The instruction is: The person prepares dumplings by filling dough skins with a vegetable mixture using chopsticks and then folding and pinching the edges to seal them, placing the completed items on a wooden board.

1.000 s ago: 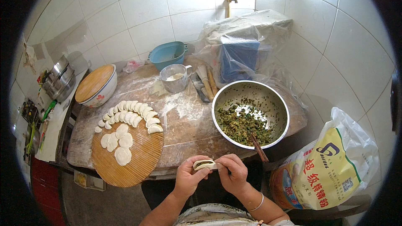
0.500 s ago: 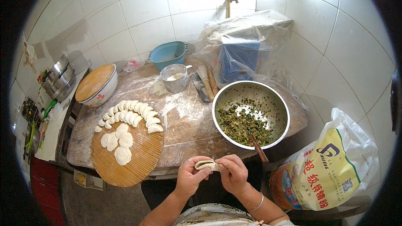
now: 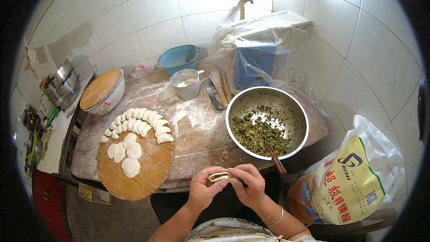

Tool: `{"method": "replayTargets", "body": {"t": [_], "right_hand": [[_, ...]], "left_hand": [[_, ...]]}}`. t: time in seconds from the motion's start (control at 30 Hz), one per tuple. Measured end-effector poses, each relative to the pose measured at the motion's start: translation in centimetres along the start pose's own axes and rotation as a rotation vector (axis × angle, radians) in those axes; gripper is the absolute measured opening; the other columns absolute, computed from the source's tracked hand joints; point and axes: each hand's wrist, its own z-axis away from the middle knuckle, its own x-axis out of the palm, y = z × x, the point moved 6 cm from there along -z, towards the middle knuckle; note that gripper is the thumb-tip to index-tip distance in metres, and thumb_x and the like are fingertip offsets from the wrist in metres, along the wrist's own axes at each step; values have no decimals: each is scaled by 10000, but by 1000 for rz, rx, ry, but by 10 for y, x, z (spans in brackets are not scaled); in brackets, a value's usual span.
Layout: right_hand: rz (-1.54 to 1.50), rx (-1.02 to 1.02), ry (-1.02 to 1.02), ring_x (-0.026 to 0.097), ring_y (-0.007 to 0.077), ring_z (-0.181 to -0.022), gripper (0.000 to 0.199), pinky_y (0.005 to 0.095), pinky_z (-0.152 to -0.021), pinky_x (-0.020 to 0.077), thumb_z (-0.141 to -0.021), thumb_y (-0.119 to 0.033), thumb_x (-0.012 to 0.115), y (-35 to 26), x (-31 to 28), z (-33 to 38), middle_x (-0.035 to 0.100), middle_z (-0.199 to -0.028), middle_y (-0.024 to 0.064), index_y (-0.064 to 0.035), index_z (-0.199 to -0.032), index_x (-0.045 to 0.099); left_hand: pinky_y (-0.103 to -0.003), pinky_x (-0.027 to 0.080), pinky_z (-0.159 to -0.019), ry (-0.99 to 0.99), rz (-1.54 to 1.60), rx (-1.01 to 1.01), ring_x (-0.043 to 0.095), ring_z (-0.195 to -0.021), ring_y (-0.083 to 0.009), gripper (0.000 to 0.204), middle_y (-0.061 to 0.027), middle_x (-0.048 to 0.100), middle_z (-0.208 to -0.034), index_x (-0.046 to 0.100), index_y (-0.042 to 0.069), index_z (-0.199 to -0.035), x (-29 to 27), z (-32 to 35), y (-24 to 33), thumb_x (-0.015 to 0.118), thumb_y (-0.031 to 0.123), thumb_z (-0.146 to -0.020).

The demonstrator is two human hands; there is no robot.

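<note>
A half-folded dumpling [image 3: 219, 177] is held between both my hands just off the table's near edge, its dark green filling showing through the gap. My left hand [image 3: 204, 188] cups its left end, thumb in front and fingers behind. The fingers of my right hand [image 3: 249, 183] pinch its right end. Ahead to the right stands a steel bowl [image 3: 295, 107] with chopped green filling [image 3: 262, 131] and chopsticks [image 3: 276, 157] leaning out. At left, a round ribbed board [image 3: 134, 188] carries curved rows of folded dumplings [image 3: 142, 114] and several flat dough wrappers [image 3: 131, 167].
Flour dusts the wooden table [image 3: 197, 139]. Farther back are a clear measuring cup [image 3: 187, 90], a brush [image 3: 218, 87], a blue basin [image 3: 178, 59] and a plastic-covered blue box [image 3: 255, 67]. A lidded bowl [image 3: 104, 90] stands far left; a flour sack [image 3: 345, 183] is close on my right.
My right fingers have shifted slightly left along the dumpling's edge. My left hand keeps its grip in nearly the same spot.
</note>
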Motion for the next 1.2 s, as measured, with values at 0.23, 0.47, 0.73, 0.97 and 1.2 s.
{"method": "replayTargets", "body": {"t": [0.23, 0.47, 0.73, 0.97, 1.2], "right_hand": [[24, 70, 3, 589, 296, -727, 118, 352, -631, 483, -786, -24, 653, 11, 4, 9, 601, -840, 138, -1, -896, 616], [-12, 39, 59, 596, 286, -725, 104, 354, -623, 486, -790, -6, 641, 5, 2, 3, 608, -839, 138, 6, -890, 612], [26, 59, 12, 596, 282, -710, 103, 345, -614, 485, -792, 9, 628, 13, 6, 9, 608, -836, 139, 4, -894, 609], [-25, 47, 39, 598, 293, -712, 109, 348, -618, 489, -779, 2, 638, 6, 6, 3, 603, -816, 143, 1, -882, 601], [32, 69, 4, 601, 281, -706, 121, 348, -618, 491, -781, -4, 642, 11, 8, 8, 605, -798, 136, 6, -897, 607]], "left_hand": [[-196, 466, -643, 16, 44, -81, 555, -786, -70, 329, -42, 599, -994, 538, 10, -1140, 1, 0, -6, 637, -2, -827], [-214, 472, -625, -19, 348, -170, 565, -759, -95, 366, -54, 607, -970, 533, 14, -1141, -4, -4, -14, 629, -55, -794], [-205, 462, -609, -46, 299, -197, 554, -728, -92, 352, -54, 603, -939, 549, -1, -1132, -1, 0, -15, 631, -44, -792], [-201, 448, -589, -24, 291, -174, 543, -703, -81, 319, -48, 610, -918, 566, -3, -1123, -7, -3, -16, 625, -22, -810], [-239, 484, -721, 36, 50, -119, 589, -821, -106, 332, -46, 631, -952, 584, -5, -1102, -10, 1, -17, 657, -16, -778]]}}
